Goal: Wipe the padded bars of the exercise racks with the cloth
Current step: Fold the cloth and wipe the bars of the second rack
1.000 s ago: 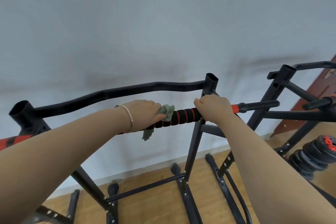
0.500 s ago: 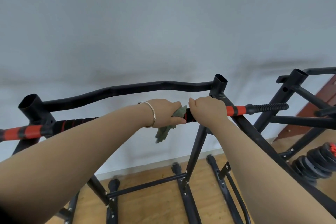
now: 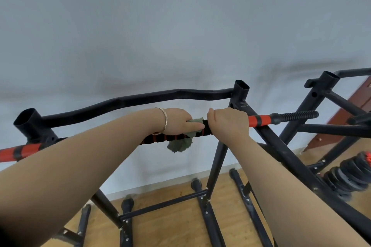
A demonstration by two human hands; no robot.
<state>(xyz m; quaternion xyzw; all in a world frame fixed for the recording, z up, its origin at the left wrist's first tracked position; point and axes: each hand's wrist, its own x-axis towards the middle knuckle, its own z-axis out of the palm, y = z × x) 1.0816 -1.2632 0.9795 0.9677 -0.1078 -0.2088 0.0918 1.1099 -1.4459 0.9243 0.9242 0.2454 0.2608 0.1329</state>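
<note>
Midway along the rack, the left hand (image 3: 178, 121) wraps a limp, light cloth (image 3: 180, 144) round the bar (image 3: 160, 138), whose padding probably yields to squeezing, while the right hand (image 3: 228, 124) grips alongside.

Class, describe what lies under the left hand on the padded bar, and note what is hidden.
Under the left hand a green cloth is gripped against the padded bar, its loose end hanging below. The padding beneath hand and cloth is covered and cannot be seen.
</note>
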